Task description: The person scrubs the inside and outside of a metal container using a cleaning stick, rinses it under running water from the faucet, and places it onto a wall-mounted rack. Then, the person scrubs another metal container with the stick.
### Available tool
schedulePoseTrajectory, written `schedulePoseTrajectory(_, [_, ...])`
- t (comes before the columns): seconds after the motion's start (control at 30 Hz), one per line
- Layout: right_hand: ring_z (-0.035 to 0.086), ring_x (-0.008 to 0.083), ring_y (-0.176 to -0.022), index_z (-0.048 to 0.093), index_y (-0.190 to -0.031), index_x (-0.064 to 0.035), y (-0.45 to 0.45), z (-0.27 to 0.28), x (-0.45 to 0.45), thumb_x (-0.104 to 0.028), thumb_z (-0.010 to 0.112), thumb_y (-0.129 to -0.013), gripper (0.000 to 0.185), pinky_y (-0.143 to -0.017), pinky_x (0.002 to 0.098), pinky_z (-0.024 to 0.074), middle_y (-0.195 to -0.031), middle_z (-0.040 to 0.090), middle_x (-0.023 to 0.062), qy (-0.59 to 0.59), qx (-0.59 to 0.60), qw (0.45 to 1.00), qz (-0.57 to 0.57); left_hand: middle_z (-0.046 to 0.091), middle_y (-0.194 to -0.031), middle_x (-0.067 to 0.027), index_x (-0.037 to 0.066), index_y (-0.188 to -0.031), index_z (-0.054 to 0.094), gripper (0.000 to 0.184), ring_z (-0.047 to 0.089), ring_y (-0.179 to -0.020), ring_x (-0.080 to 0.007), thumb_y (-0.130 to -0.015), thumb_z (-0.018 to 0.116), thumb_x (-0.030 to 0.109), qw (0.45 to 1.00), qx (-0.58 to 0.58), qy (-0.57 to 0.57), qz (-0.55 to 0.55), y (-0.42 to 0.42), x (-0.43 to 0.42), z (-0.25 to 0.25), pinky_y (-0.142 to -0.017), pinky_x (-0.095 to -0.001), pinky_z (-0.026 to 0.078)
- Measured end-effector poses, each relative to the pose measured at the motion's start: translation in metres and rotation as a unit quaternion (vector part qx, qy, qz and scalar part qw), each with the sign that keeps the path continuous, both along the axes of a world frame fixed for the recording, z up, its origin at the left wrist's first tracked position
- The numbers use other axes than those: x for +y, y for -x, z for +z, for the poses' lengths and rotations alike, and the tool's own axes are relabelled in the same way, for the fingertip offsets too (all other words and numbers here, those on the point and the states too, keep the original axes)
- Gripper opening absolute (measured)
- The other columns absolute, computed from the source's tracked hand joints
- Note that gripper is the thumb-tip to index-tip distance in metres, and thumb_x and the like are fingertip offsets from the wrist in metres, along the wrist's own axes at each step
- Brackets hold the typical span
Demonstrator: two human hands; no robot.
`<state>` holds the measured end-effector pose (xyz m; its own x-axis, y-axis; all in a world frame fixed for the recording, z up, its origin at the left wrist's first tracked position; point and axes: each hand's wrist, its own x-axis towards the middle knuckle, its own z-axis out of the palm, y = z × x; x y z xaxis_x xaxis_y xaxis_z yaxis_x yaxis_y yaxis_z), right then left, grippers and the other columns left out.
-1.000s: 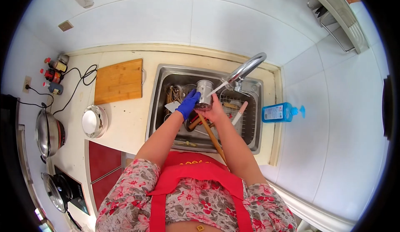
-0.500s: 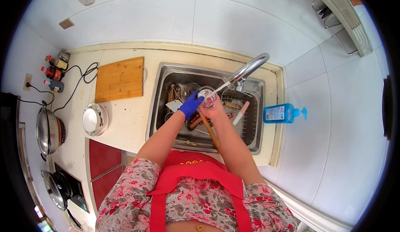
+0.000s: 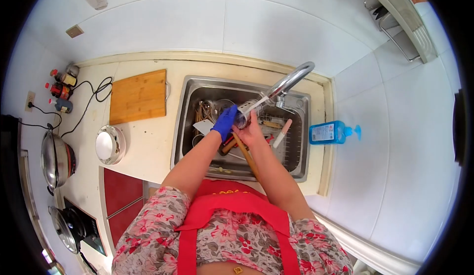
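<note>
Head view, both hands (image 3: 238, 122) cupped together, angled inward

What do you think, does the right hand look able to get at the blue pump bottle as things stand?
Probably yes: the blue pump bottle is just right of the sink, with nothing seen blocking the way, though the right hand would likely have to leave the metal container.

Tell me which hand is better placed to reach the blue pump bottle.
Right, most likely. The right hand is nearer the blue pump bottle, right of the sink; the gloved left hand would probably have to reach across it. Both hands are on the metal container.
</note>
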<state>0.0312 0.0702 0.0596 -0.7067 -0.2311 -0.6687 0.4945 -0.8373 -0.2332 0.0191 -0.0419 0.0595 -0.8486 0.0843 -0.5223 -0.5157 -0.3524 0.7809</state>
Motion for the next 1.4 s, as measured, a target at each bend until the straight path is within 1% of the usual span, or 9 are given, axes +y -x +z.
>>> schedulePoseTrajectory(0.13, [0.054,0.0238,-0.097,0.047,-0.111,-0.0090,-0.023,-0.036,0.015,-0.025,0.060,-0.085,0.034,-0.084,0.0405,0.0468,-0.105,0.055,0.0082,-0.028,0.055,0.996,0.071,0.056,-0.108,-0.0108,0.002,-0.121,0.046,0.049,0.053,-0.094,-0.0181,-0.086,0.055,0.034,0.987,0.016,-0.010,-0.161,-0.004,-0.016,-0.008,-0.084,-0.0307,0.043])
schedulePoseTrajectory(0.2, [0.056,0.0211,-0.091,0.044,-0.112,-0.0099,-0.034,-0.033,0.016,-0.008,0.062,-0.079,0.038,-0.079,0.0382,0.0482,-0.104,0.055,0.0063,-0.186,0.196,0.955,0.121,0.054,-0.113,-0.0093,0.000,-0.123,0.045,0.054,0.052,-0.100,-0.0167,-0.084,0.058,0.035,0.953,0.058,0.219,-0.202,-0.014,-0.017,-0.010,-0.082,-0.0293,0.043])
schedulePoseTrajectory(0.37, [0.056,0.0172,-0.088,0.036,-0.117,-0.0087,-0.031,-0.042,0.025,0.007,0.066,-0.064,0.063,-0.068,0.0301,0.0492,-0.103,0.054,0.0062,-0.397,0.265,0.866,0.148,0.051,-0.120,-0.0096,0.001,-0.128,0.039,0.069,0.048,-0.109,-0.0161,-0.069,0.074,0.014,0.951,0.199,0.099,-0.216,-0.014,-0.028,-0.022,-0.094,-0.0294,0.038])
schedulePoseTrajectory(0.47, [0.050,0.0183,-0.102,0.034,-0.121,-0.0053,-0.022,-0.028,0.021,0.007,0.070,-0.059,0.074,-0.088,0.0303,0.0416,-0.108,0.050,0.0073,-0.383,0.302,0.866,0.105,0.051,-0.120,-0.0091,0.002,-0.128,0.039,0.070,0.048,-0.109,-0.0157,-0.069,0.074,0.016,0.957,0.210,0.081,-0.186,-0.016,-0.027,0.003,-0.094,-0.0294,0.038])
schedulePoseTrajectory(0.77, [0.050,0.0298,-0.103,0.039,-0.119,-0.0055,-0.013,-0.035,0.020,-0.004,0.076,-0.054,0.075,-0.089,0.0366,0.0397,-0.112,0.047,0.0151,-0.643,0.395,0.649,0.095,0.051,-0.120,-0.0088,0.003,-0.128,0.039,0.075,0.047,-0.110,-0.0161,-0.065,0.077,0.013,0.918,0.302,0.177,-0.188,-0.009,-0.035,-0.026,-0.094,-0.0312,0.039])
schedulePoseTrajectory(1.03, [0.046,0.0331,-0.106,0.042,-0.116,-0.0084,-0.018,0.011,0.012,-0.020,0.081,-0.054,0.073,-0.087,0.0402,0.0398,-0.110,0.047,0.0145,-0.737,0.294,0.593,0.140,0.050,-0.121,-0.0092,0.003,-0.129,0.038,0.069,0.049,-0.110,-0.0165,-0.070,0.073,0.008,0.943,0.242,0.162,-0.162,-0.022,-0.045,-0.048,-0.093,-0.0309,0.040])
schedulePoseTrajectory(1.1, [0.045,0.0338,-0.107,0.043,-0.116,-0.0116,-0.026,0.009,0.019,-0.029,0.081,-0.056,0.073,-0.086,0.0445,0.0383,-0.112,0.047,0.0146,-0.822,0.250,0.475,0.191,0.051,-0.121,-0.0093,0.003,-0.129,0.038,0.068,0.050,-0.109,-0.0167,-0.071,0.072,0.007,0.948,0.221,0.167,-0.155,-0.020,-0.045,-0.047,-0.092,-0.0306,0.040])
schedulePoseTrajectory(1.17, [0.045,0.0341,-0.107,0.042,-0.117,-0.0127,-0.036,0.008,0.014,-0.030,0.079,-0.058,0.071,-0.086,0.0464,0.0372,-0.112,0.046,0.0142,-0.826,0.253,0.468,0.187,0.052,-0.120,-0.0097,0.002,-0.128,0.039,0.062,0.051,-0.107,-0.0170,-0.074,0.069,0.007,0.965,0.190,0.007,-0.180,-0.021,-0.045,-0.045,-0.092,-0.0298,0.041])
schedulePoseTrajectory(1.4, [0.044,0.0341,-0.108,0.041,-0.119,-0.0140,-0.040,0.013,0.024,-0.027,0.077,-0.058,0.073,-0.087,0.0481,0.0361,-0.113,0.045,0.0139,-0.837,0.166,0.468,0.231,0.054,-0.115,-0.0077,0.001,-0.126,0.042,0.053,0.052,-0.103,-0.0145,-0.079,0.064,0.011,0.969,0.114,0.087,-0.203,-0.024,-0.031,-0.040,-0.090,-0.0271,0.041])
